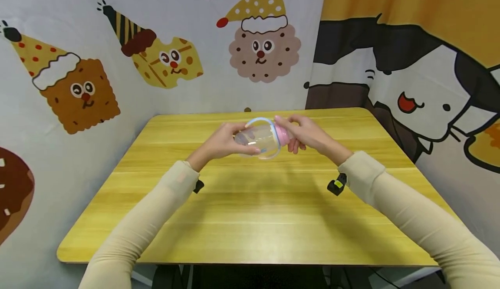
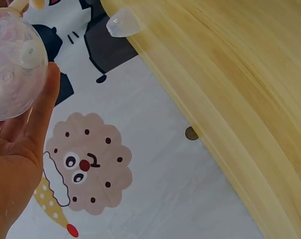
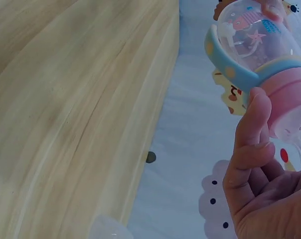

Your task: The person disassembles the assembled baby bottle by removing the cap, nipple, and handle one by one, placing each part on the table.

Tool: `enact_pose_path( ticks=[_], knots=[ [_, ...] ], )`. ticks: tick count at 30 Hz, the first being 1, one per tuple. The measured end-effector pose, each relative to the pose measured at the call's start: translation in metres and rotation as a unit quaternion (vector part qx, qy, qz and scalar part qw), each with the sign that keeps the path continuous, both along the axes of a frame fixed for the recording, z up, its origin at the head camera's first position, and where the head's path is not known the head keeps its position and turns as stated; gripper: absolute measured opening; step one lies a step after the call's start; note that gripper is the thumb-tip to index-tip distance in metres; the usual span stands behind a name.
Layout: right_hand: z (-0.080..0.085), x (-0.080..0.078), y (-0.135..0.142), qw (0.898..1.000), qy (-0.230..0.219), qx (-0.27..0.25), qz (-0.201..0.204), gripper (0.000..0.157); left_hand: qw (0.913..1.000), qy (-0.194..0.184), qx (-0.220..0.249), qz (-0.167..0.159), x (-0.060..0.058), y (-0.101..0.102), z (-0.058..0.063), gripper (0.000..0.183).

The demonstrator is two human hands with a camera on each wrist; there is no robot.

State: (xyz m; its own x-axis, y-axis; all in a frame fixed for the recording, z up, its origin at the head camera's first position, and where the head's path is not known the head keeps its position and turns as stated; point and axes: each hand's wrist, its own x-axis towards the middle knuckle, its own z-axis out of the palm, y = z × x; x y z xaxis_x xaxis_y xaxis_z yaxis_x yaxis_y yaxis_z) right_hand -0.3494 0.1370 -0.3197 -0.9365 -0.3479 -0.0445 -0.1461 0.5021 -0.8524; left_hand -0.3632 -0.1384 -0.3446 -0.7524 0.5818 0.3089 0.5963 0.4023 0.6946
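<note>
A clear baby bottle (image 1: 255, 138) with a pink collar (image 1: 282, 135) and pale blue handles (image 3: 235, 64) is held above the far part of the table, lying nearly sideways. My left hand (image 1: 222, 141) grips the bottle's body near its base, thumb on the near side. At the collar end, my right hand (image 1: 306, 135) holds the pink collar, its other fingers curled below. The clear teat (image 3: 297, 124) points toward the right palm. Through the wall a straw and printed sea figures show. In the left wrist view, the bottle's round base (image 2: 13, 74) faces the camera.
A translucent dome-shaped cap (image 2: 123, 22) stands on the wooden table (image 1: 250, 219) near its far edge; in the head view I cannot make it out. Behind the table hangs a cartoon-printed cloth (image 1: 175, 2). Dark wrist cameras (image 1: 337, 185) sit under the sleeves.
</note>
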Motion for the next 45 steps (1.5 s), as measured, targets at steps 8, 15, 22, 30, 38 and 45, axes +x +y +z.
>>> enact_pose_path(
  ticks=[8, 15, 22, 30, 38, 45],
  knots=[
    [0.002, -0.004, 0.001, 1.000, -0.005, -0.022, 0.010, 0.071, 0.9998, 0.009, -0.017, 0.004, -0.003, 0.000, 0.004, 0.061],
    [0.004, -0.008, 0.006, 0.998, -0.007, -0.051, 0.023, 0.065, 0.9994, 0.009, -0.029, 0.013, -0.003, 0.000, 0.006, 0.059],
    [0.007, -0.005, 0.006, 0.998, 0.019, -0.064, 0.016, 0.057, 0.9997, -0.012, -0.021, 0.009, -0.003, -0.003, 0.009, 0.056],
    [0.014, -0.002, 0.012, 0.997, 0.054, -0.059, -0.004, 0.054, 0.9990, -0.042, 0.000, 0.016, -0.007, -0.015, 0.007, 0.053],
    [0.022, -0.001, 0.014, 0.993, 0.115, -0.020, 0.010, 0.050, 0.9989, -0.043, 0.011, 0.018, -0.010, -0.023, 0.003, 0.048],
    [0.032, 0.003, 0.013, 0.987, 0.155, -0.020, 0.039, 0.056, 0.9975, -0.061, 0.029, 0.020, -0.009, -0.029, 0.003, 0.049]
  ],
)
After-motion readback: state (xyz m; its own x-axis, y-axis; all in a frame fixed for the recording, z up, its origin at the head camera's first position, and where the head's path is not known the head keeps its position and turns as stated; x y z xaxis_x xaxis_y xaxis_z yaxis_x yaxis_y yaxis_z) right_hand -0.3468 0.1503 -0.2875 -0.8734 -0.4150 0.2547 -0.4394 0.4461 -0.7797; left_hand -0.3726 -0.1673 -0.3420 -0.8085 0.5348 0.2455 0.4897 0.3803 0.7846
